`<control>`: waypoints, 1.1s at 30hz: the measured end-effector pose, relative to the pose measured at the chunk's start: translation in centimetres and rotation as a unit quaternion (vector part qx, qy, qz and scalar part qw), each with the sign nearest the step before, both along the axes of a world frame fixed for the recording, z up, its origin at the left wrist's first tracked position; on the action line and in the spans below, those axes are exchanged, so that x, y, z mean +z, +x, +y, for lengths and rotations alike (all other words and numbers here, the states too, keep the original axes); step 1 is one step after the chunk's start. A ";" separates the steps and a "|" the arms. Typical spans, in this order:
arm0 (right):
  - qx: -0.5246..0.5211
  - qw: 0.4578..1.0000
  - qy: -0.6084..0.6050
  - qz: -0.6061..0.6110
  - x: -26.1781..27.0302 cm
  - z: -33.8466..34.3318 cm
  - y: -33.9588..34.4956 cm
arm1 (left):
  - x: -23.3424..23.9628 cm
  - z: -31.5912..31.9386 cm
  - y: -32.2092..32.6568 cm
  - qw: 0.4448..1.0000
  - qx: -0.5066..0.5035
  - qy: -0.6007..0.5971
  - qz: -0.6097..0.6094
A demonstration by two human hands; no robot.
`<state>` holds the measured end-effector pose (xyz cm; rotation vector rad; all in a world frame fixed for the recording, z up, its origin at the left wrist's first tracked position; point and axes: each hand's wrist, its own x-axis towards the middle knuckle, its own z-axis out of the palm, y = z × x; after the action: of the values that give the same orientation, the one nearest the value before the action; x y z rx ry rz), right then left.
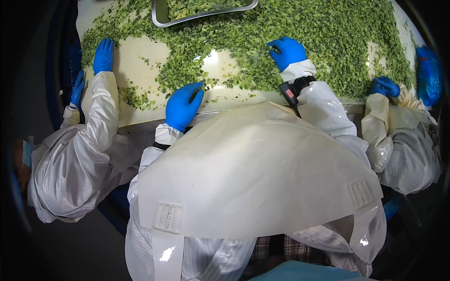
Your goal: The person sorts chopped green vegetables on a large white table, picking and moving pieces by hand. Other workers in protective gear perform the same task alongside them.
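Chopped green leafy vegetable pieces (316, 31) lie spread over a white tabletop (140, 52). My left hand (182, 107), in a blue glove, rests near the table's front edge, its thumb apart from the fingers and nothing in it. Farther in and to the right, my right hand (288, 52), also gloved in blue, lies over the pieces with its fingertips at them. Its fingers are slightly bent and apart; I see nothing held. A black strapped device (297, 89) sits on my right wrist.
A metal tray (207, 15) with more green pieces stands at the top. To the left a co-worker's gloved hand (103, 58) lies on the table. Another co-worker's gloved hands (385, 86) are at the right edge, near a blue plastic-wrapped thing (429, 77).
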<state>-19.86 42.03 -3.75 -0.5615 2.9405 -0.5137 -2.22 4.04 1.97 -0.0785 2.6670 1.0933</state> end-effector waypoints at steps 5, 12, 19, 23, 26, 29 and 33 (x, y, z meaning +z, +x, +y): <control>-0.070 0.989 -0.110 -0.067 1.8 -0.4 0.3 | 0.2 0.2 -0.1 1.000 0.014 -0.010 -0.006; 0.044 0.978 -0.187 0.084 9.0 -6.6 -6.1 | 0.2 -0.1 -0.2 1.000 -0.009 -0.001 -0.013; 0.024 0.992 -0.120 -0.027 9.1 -9.5 -5.2 | 0.3 -0.3 -0.2 0.999 -0.007 0.019 0.026; 0.299 0.954 -0.004 -0.017 4.1 -7.9 1.5 | 0.3 -0.3 -0.1 0.999 -0.017 -0.006 0.030; 0.144 0.987 0.074 0.006 1.2 -1.3 2.3 | 0.3 -0.4 -0.1 1.000 -0.008 0.001 -0.024; -0.085 0.987 0.135 -0.009 -0.1 6.9 1.4 | 0.2 -0.2 0.0 1.000 0.003 0.000 0.013; -0.159 0.967 0.160 -0.119 0.7 12.1 3.4 | 0.1 0.0 0.1 1.000 0.001 0.002 -0.020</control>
<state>-16.42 54.14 -3.06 0.0092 2.8022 -0.1095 -2.16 4.07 2.06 -0.1001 2.6302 1.0867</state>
